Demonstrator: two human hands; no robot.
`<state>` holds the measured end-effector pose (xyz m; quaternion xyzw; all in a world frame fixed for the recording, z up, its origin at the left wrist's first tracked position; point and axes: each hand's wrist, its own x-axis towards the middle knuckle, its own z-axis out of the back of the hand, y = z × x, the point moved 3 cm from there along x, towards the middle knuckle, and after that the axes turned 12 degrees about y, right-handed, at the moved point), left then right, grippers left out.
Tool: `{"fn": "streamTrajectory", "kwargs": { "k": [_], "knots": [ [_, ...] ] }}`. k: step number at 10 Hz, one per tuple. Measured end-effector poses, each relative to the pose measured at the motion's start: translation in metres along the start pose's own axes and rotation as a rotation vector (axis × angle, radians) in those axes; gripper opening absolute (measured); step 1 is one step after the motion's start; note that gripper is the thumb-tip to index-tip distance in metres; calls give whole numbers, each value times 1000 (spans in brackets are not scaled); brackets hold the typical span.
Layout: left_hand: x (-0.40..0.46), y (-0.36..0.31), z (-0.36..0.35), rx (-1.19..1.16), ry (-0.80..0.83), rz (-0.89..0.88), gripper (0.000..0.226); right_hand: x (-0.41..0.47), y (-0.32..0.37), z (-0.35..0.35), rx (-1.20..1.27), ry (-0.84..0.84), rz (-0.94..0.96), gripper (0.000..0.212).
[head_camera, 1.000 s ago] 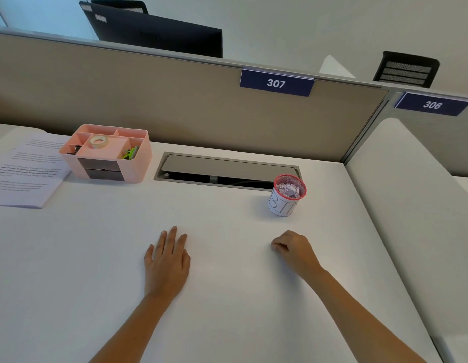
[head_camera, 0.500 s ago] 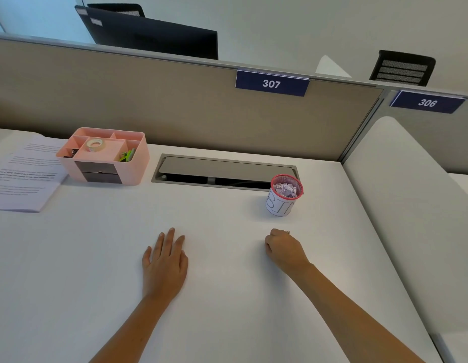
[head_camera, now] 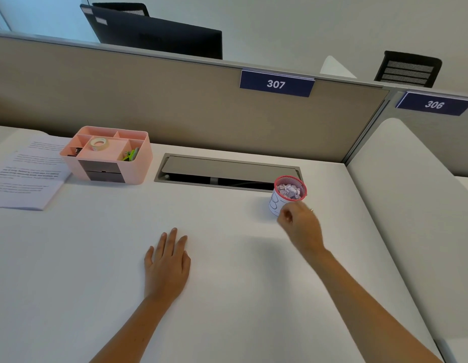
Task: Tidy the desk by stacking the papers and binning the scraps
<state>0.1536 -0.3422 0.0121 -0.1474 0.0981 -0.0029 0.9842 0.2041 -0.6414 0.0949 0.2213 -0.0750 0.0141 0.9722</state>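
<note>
White desk [head_camera: 227, 297]: left hand [head_camera: 166, 265] flat, right hand [head_camera: 301, 226] curled.

a blue sign [head_camera: 276, 83] on the partition read "307", another blue sign [head_camera: 434, 104] read "306"; the printed sheets [head_camera: 28, 174] were too blurred to read.

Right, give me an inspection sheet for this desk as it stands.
Surface: white desk, no loose scraps seen.
Job's things: papers stacked far left; red-rimmed bin full of scraps.
Clutter: pink organiser holding tape roll.
Hands: left hand flat, open; right hand closed, at the bin; contents hidden.
Cables: dark shapes in the cable hatch, unclear.
Surroundings: partition, signs 307 and 306.
</note>
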Motion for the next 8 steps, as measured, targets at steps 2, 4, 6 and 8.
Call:
{"fn": "streamTrajectory", "kwargs": {
  "k": [2, 4, 6, 8],
  "knots": [
    [0, 0, 1, -3, -16, -8, 61, 64, -22, 47, -129, 43, -79, 14],
    [0, 0, 2, -4, -9, -9, 60, 92, -28, 50, -235, 156, -69, 27],
    [1, 4, 1, -5, -23, -15, 56, 85, -24, 49, -142, -12, -27, 13],
    [0, 4, -4, -5, -35, -34, 53, 43, -6, 27, -27, -174, 24, 22]
  ]
}}
